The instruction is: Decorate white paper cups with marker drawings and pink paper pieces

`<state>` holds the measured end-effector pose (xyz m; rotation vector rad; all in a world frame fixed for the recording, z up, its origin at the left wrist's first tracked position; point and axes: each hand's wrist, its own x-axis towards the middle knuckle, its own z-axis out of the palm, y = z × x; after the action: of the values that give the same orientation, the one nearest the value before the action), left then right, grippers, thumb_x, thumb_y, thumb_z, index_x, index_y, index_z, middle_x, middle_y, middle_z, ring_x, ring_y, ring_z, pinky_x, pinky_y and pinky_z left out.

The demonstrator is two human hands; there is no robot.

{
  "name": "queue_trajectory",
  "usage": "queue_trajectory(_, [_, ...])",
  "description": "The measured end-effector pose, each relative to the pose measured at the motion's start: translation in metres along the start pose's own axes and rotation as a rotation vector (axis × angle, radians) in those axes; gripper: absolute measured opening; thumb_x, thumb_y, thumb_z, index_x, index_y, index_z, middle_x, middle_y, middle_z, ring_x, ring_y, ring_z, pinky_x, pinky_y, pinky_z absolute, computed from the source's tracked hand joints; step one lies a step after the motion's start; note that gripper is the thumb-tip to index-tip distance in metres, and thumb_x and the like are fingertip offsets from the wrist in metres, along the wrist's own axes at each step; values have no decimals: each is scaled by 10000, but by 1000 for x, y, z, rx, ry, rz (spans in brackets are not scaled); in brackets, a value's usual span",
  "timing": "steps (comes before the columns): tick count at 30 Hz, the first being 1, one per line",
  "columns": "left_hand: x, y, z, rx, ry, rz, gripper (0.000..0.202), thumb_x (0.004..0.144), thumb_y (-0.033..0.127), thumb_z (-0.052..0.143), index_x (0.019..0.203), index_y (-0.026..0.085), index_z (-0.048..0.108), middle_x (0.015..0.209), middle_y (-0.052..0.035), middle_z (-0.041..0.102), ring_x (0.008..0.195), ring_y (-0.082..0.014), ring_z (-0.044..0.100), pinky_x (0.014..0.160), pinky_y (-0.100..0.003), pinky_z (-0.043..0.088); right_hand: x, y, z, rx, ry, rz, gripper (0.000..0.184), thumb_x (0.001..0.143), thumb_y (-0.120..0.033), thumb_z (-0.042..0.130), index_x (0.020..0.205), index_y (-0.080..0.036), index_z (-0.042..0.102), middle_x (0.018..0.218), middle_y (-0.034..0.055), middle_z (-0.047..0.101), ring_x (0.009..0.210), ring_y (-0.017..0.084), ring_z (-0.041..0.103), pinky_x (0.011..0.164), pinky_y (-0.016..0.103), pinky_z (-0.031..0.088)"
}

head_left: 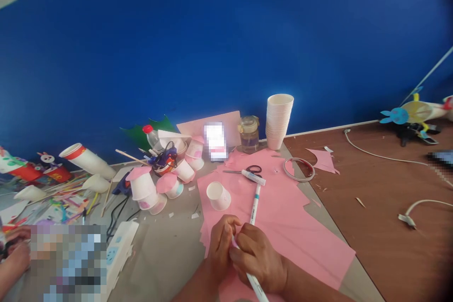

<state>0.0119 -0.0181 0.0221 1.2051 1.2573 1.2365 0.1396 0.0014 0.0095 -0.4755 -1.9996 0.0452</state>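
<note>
My right hand (261, 255) is closed around a white marker (256, 287), its back end slanting down toward me. A bit of pink shows at the marker's far end, between my hands. My left hand (222, 240) meets the right one with fingers bent together at that end; what they grip is hidden. Under both hands lies pink paper (304, 236). Just beyond the right hand rests another white marker (255, 204) with a teal band. Farther off are a white paper cup (219, 197), a capped white tube (253, 178) and scissors (253, 170).
A stack of paper cups (279, 120), a lidded jar (249, 134) and a lit phone (215, 141) stand by the blue wall. Pink-decorated cups (141, 181) cluster left, near a power strip (118, 252). A tape roll (299, 170) lies right. Another person's hand (17, 255) is at lower left.
</note>
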Motion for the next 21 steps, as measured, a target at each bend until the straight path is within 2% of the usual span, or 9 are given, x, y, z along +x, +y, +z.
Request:
queue_trajectory(4, [-4, -3, -2, 25, 41, -5, 365, 816, 518, 554, 868, 193, 714, 763, -84, 588, 716, -231, 509, 721, -340, 418, -2, 0, 0, -16, 7, -40, 173, 842, -134, 377, 745, -195, 508, 546, -10, 419, 500, 144, 333, 494, 289, 320])
queue_trajectory(10, [-6, -4, -3, 116, -4, 34, 530, 835, 642, 400, 914, 205, 688, 700, -58, 551, 669, -210, 498, 665, -336, 418, -3, 1, 2, 23, 21, -81, 153, 846, -124, 387, 775, -203, 498, 550, -14, 420, 499, 152, 364, 498, 295, 331])
queue_trajectory(13, [1, -8, -5, 74, -56, 84, 559, 810, 672, 415, 908, 187, 675, 657, -39, 511, 616, -186, 458, 619, -322, 395, -1, 5, 4, 18, 17, -46, 164, 854, -122, 378, 752, -213, 470, 555, -16, 423, 495, 154, 366, 501, 293, 326])
queue_trajectory(15, [8, -11, -6, 32, -72, 129, 566, 772, 689, 468, 957, 189, 659, 701, -38, 519, 651, -190, 461, 644, -321, 398, 3, 8, 5, 12, 2, -5, 175, 877, -137, 358, 761, -216, 462, 572, -13, 448, 502, 156, 383, 508, 290, 333])
queue_trajectory(18, [16, -12, -7, -64, 6, 187, 682, 703, 710, 550, 1188, 230, 549, 723, -10, 510, 612, -164, 423, 600, -299, 383, 9, 12, 3, 38, -19, 17, 157, 903, -180, 345, 848, -203, 490, 597, -8, 488, 511, 153, 403, 525, 287, 346])
queue_trajectory(21, [21, -12, -9, -93, 128, 217, 662, 722, 680, 562, 1207, 234, 495, 614, 35, 426, 530, -130, 351, 515, -264, 329, 11, 14, -6, 46, 25, 30, 152, 899, -188, 358, 926, -193, 508, 610, -6, 497, 519, 153, 405, 546, 291, 349])
